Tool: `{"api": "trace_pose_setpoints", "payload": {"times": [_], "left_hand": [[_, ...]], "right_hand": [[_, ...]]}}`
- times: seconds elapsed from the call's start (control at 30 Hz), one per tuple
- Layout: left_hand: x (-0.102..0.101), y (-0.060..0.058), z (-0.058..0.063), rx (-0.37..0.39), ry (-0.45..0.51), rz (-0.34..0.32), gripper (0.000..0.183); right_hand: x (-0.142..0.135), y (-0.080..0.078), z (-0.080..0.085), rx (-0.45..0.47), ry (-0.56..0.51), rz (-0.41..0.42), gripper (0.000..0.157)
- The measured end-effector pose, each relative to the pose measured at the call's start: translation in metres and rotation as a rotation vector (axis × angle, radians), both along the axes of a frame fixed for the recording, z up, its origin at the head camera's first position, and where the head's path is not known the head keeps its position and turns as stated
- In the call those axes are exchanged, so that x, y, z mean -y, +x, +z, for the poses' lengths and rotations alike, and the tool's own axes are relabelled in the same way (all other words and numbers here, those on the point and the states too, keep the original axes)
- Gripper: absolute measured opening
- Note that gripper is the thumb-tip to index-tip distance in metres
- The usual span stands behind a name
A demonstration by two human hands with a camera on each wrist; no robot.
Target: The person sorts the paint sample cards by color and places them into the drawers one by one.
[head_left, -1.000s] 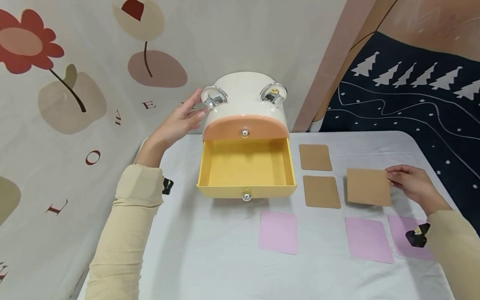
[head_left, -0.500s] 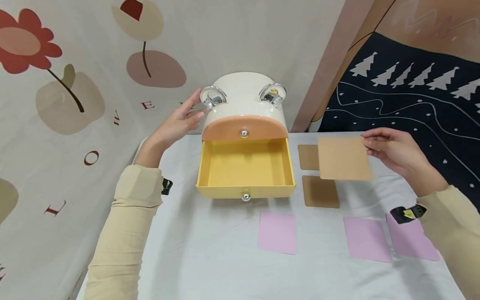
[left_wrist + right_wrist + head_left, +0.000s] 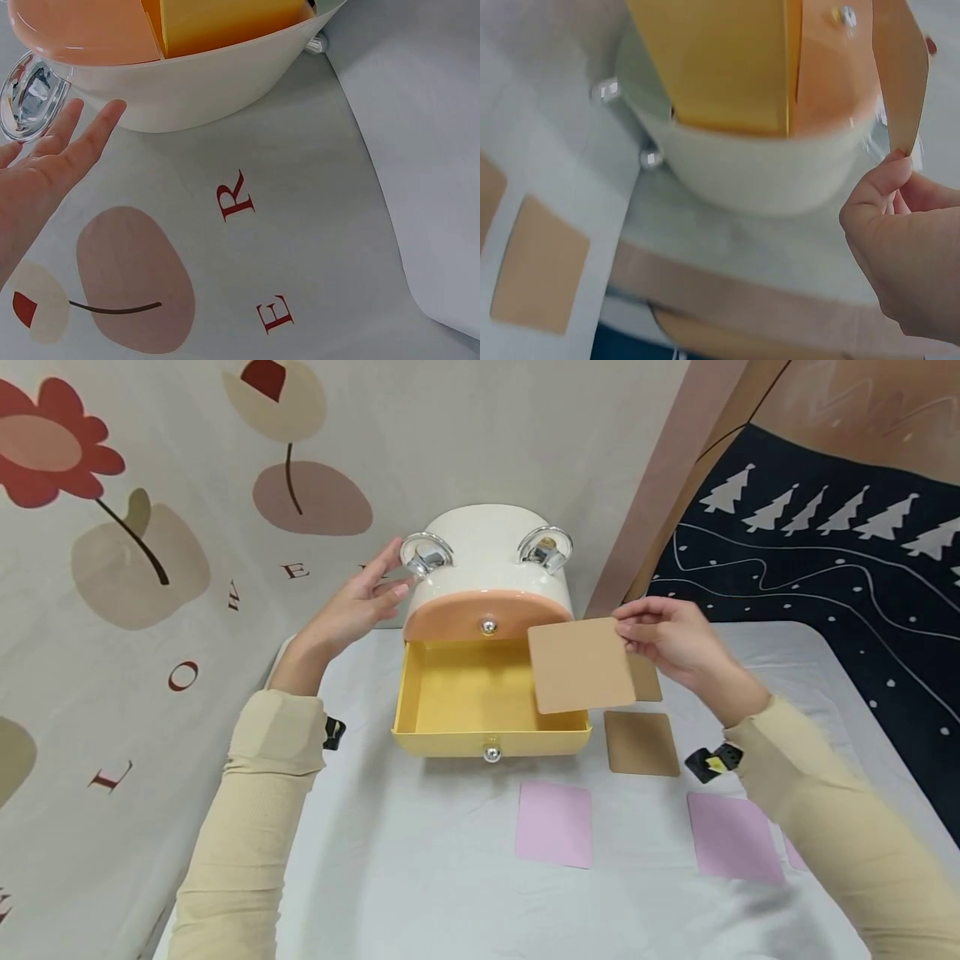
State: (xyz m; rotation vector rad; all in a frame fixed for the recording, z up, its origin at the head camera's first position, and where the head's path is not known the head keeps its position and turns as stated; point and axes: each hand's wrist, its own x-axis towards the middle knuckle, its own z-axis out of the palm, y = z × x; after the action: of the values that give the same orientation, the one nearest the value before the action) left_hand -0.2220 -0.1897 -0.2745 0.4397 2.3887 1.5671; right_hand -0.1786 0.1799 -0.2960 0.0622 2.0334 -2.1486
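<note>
Between thumb and fingers my right hand point(image 3: 671, 639) pinches the edge of a square brown card point(image 3: 581, 664). The card hangs over the right side of a pulled-out yellow drawer point(image 3: 491, 743). In the right wrist view the same card point(image 3: 901, 71) shows nearly edge-on. The drawer belongs to a white cabinet point(image 3: 487, 539) with an orange upper front point(image 3: 450, 618) and silver ring-shaped ears. My left hand point(image 3: 360, 597), fingers extended, is at the cabinet's left ear point(image 3: 427, 556). In the left wrist view the left hand point(image 3: 56, 161) holds nothing; whether it touches the ear is unclear.
Two brown cards lie right of the drawer, one point(image 3: 642, 743) in front of a partly covered one point(image 3: 647, 679). Pink cards lie nearer the front: one at centre point(image 3: 555, 824), one at right point(image 3: 735, 837), another mostly under my right sleeve. A patterned wall cloth stands behind.
My right hand has lifted the brown card off the table's right side and carried it left to over the drawer. My left hand and the cabinet stay in place.
</note>
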Motion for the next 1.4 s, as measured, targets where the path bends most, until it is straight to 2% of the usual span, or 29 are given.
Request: {"api": "trace_pose_setpoints", "payload": {"times": [0.23, 0.33, 0.43, 0.77, 1.1, 1.4], "left_hand": [[0.000, 0.000, 0.000, -0.001, 0.002, -0.002, 0.063], [0.000, 0.000, 0.000, -0.001, -0.001, -0.005, 0.063], [0.000, 0.000, 0.000, -0.001, -0.004, -0.006, 0.063], [0.000, 0.000, 0.000, -0.002, 0.003, -0.010, 0.063], [-0.001, 0.000, 0.000, 0.001, 0.006, -0.010, 0.064], [0.000, 0.000, -0.001, -0.004, -0.012, 0.003, 0.063]], "right_hand": [[0.033, -0.004, -0.006, 0.072, -0.004, 0.077, 0.015], [0.043, -0.007, -0.009, 0.086, -0.022, 0.076, 0.013], [0.051, -0.008, -0.013, 0.091, -0.029, 0.075, 0.012], [0.069, -0.010, -0.026, 0.059, 0.050, 0.085, 0.012], [0.068, -0.009, -0.029, 0.016, 0.076, 0.160, 0.015], [0.041, -0.007, -0.021, 0.009, 0.251, 0.215, 0.020]]}}
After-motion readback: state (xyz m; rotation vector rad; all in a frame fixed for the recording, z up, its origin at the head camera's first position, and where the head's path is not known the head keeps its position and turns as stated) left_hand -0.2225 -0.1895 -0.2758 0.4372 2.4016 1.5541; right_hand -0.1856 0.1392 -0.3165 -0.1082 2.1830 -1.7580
